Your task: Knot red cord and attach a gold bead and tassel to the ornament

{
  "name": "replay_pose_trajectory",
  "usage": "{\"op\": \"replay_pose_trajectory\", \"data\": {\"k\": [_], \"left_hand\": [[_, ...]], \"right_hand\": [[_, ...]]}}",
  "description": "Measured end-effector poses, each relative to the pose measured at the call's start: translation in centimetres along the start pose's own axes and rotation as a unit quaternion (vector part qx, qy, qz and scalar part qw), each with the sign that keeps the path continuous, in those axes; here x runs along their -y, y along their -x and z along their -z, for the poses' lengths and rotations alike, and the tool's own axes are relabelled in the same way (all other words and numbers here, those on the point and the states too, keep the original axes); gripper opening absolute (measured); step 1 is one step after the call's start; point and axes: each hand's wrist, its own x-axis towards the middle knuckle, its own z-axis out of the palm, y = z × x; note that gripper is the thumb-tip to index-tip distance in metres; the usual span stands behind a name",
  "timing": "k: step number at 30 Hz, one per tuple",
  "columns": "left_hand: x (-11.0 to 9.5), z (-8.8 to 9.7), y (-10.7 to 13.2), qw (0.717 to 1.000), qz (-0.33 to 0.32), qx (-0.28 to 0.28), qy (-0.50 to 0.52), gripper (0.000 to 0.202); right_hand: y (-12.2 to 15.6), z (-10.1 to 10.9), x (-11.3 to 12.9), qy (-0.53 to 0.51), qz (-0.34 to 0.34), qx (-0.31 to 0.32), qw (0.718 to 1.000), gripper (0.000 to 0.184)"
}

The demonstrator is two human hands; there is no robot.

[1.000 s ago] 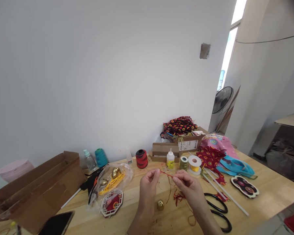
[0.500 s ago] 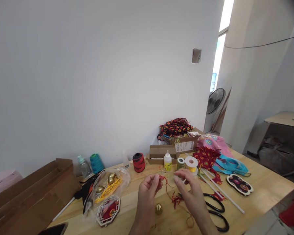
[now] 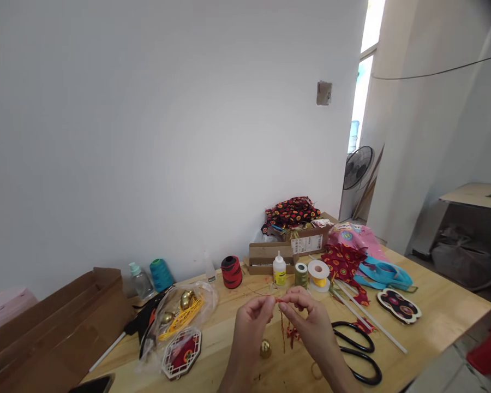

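Observation:
My left hand (image 3: 253,318) and my right hand (image 3: 306,322) meet fingertip to fingertip above the wooden table. Both pinch a thin red cord (image 3: 281,299), and a strand of it dangles below them. A small gold bell (image 3: 265,348) lies on the table between my wrists. Red fabric scraps (image 3: 293,332) sit partly hidden behind my right hand. Black-handled scissors (image 3: 358,352) lie to the right of my right forearm, their blades covered by it.
Left are an octagonal framed ornament (image 3: 182,353), a plastic bag (image 3: 208,297) and a cardboard box (image 3: 61,333). Behind my hands stand a red-and-black thread cone (image 3: 231,272), a glue bottle (image 3: 279,271) and a ribbon spool (image 3: 318,270). White sticks (image 3: 376,322) and a flower-shaped ornament (image 3: 399,307) lie right.
My right hand has moved left to my left hand, and its fingers have closed on the red cord. The view has shifted slightly.

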Motion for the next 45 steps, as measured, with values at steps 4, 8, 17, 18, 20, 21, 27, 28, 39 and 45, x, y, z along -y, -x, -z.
{"op": "replay_pose_trajectory", "data": {"k": [4, 8, 17, 18, 20, 21, 27, 28, 39, 45], "left_hand": [[0.0, -0.8, 0.1, 1.0, -0.014, -0.01, -0.017, 0.018], [0.0, -0.3, 0.0, 0.999, -0.032, -0.023, -0.035, 0.017], [-0.4, -0.1, 0.1, 0.996, -0.058, 0.012, -0.073, 0.017], [-0.4, -0.1, 0.1, 0.995, -0.06, 0.021, -0.075, 0.016], [-0.4, -0.1, 0.2, 0.995, -0.057, 0.041, -0.076, 0.016], [-0.3, 0.0, 0.2, 0.994, -0.054, 0.048, -0.076, 0.016], [-0.1, 1.3, 0.3, 0.997, -0.029, 0.038, -0.055, 0.019], [0.0, 1.5, 0.3, 0.998, -0.024, 0.032, -0.045, 0.019], [1.1, 3.2, 0.0, 0.982, 0.043, -0.002, 0.186, 0.016], [1.2, 3.0, -0.3, 0.96, 0.059, -0.013, 0.275, 0.013]], "right_hand": [[0.2, -0.1, 0.1, 0.054, 0.044, -0.005, 0.998, 0.009], [0.3, 0.1, 0.2, 0.057, 0.033, 0.001, 0.998, 0.011], [-0.2, -0.2, 1.0, -0.11, -0.073, 0.029, 0.991, 0.015], [-0.2, -0.4, 1.0, -0.132, -0.087, 0.028, 0.987, 0.016], [-0.3, -0.6, 0.9, -0.172, -0.111, 0.029, 0.979, 0.019], [-0.3, -0.7, 0.8, -0.19, -0.121, 0.031, 0.974, 0.02], [-0.1, -0.7, 0.2, -0.306, -0.181, 0.038, 0.934, 0.025], [-0.1, -0.7, 0.1, -0.322, -0.188, 0.038, 0.927, 0.025], [-0.6, -1.3, -0.2, -0.408, -0.193, 0.009, 0.892, 0.028], [-1.4, -1.7, 0.0, -0.356, -0.197, 0.017, 0.913, 0.028]]}}
